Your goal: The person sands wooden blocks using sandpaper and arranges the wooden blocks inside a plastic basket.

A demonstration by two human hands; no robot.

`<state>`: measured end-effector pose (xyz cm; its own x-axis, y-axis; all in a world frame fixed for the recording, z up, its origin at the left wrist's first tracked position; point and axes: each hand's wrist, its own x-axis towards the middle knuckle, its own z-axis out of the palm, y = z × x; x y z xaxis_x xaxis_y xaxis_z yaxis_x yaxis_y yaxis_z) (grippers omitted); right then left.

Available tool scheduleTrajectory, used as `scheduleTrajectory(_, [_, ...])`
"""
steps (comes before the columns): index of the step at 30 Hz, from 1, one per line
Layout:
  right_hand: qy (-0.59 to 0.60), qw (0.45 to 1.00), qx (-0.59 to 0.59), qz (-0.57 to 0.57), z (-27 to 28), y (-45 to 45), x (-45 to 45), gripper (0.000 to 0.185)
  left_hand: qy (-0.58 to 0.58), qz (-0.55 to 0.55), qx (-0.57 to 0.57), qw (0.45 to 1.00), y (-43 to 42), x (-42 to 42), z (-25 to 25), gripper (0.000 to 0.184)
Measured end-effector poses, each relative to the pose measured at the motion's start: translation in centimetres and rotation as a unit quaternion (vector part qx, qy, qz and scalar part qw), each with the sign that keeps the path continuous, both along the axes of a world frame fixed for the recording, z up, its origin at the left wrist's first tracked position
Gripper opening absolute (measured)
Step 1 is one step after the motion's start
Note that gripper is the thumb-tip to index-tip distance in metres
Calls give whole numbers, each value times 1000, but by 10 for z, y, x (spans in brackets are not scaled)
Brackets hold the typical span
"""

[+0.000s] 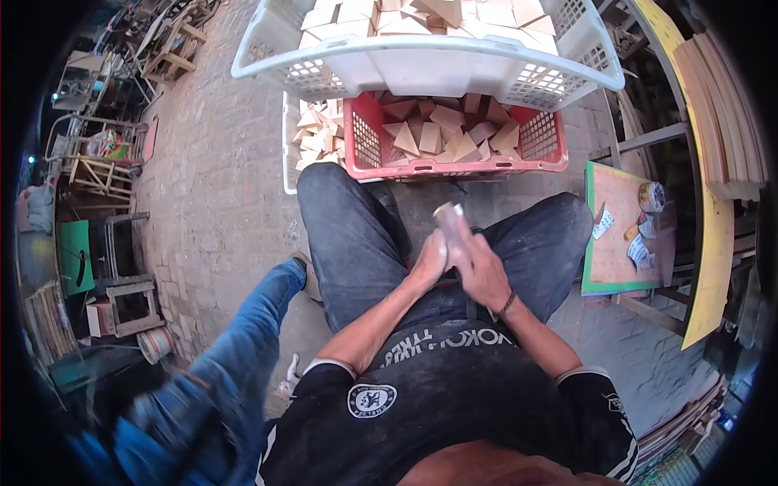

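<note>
Between my knees my two hands meet in front of my lap. My right hand (486,277), with a dark band on its wrist, is wrapped round a small block (448,214). The block is smeared by motion, greyish with a pale end that sticks out beyond the fingers. My left hand (431,261) is closed and pressed against the right one; what it holds, if anything, is hidden. Just ahead, a red crate (454,170) contains many wedge-shaped wooden pieces (447,120).
A whitish crate (438,61) of wooden blocks sits above the red one; another white crate (290,150) stands left. At right is a green-edged board (604,267) with a tin (651,197). Another person's jeans-clad leg (251,340) is close at left.
</note>
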<state>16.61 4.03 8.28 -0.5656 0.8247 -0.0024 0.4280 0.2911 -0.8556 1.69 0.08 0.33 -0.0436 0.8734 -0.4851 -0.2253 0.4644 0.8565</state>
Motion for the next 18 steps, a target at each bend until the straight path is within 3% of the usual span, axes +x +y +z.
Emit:
scheduleTrajectory(1, [8,999,10,-39,-15,9,-4,59,78,-46,-3,996,-1,0,-10,47])
scheduleTrajectory(2, [6,999,8,-33,-24,6,-1,59,76,-40,-4,996,-6,3,-18,47])
scheduleTrajectory(4, [-57,996,-32,-62,-16,7,-9,60,355,-39,155,921,-7,3,-20,46])
scheduleTrajectory(5, [-31,999,-22,-30,-6,-3,-8,59,323,-60,141,934,-9,-5,-21,29])
scheduleTrajectory(9, [-13,999,-35,3,4,-10,-12,60,318,-43,219,922,-10,-11,-11,22])
scheduleTrajectory(12, [-25,999,-23,-38,-44,16,-13,62,374,-75,195,904,-12,-5,-9,22])
scheduleTrajectory(14, [-74,996,-26,-48,-7,4,-21,61,373,-47,177,910,-9,-7,-26,23])
scheduleTrajectory(16, [-54,997,-41,33,25,-12,-23,60,262,36,141,954,-10,-10,-21,34])
scheduleTrajectory(18, [-45,998,-40,37,16,-8,-24,60,269,48,152,950,-8,-10,-11,39])
